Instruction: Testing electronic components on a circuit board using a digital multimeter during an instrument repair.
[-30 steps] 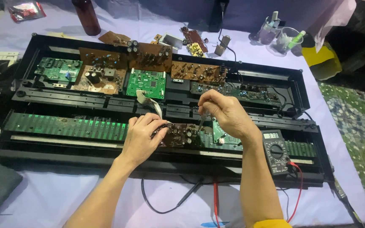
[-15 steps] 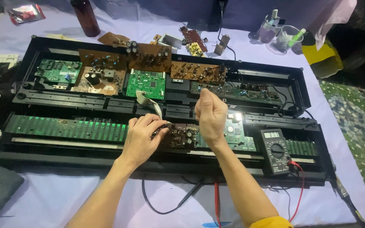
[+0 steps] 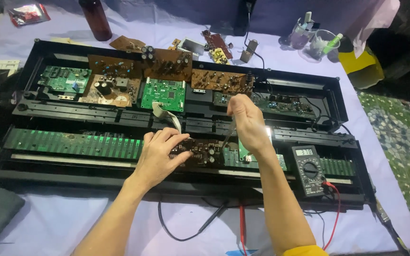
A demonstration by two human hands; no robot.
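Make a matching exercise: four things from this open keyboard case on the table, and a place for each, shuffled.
Things:
1. grey digital multimeter
2. dark red bottle
3. small brown circuit board
4. yellow container

Places:
A. far left, beyond the case
B. under the left hand, in the near row
C. near right corner of the case
D. far right, outside the case

Pairs: 1-C, 2-A, 3-B, 4-D

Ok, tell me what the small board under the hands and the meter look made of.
Small brown circuit board: seemingly matte laminate, brown, studded with dark components. Multimeter: likely hard plastic, dark matte casing with rotary dial and grey display. Left hand rests on the board.
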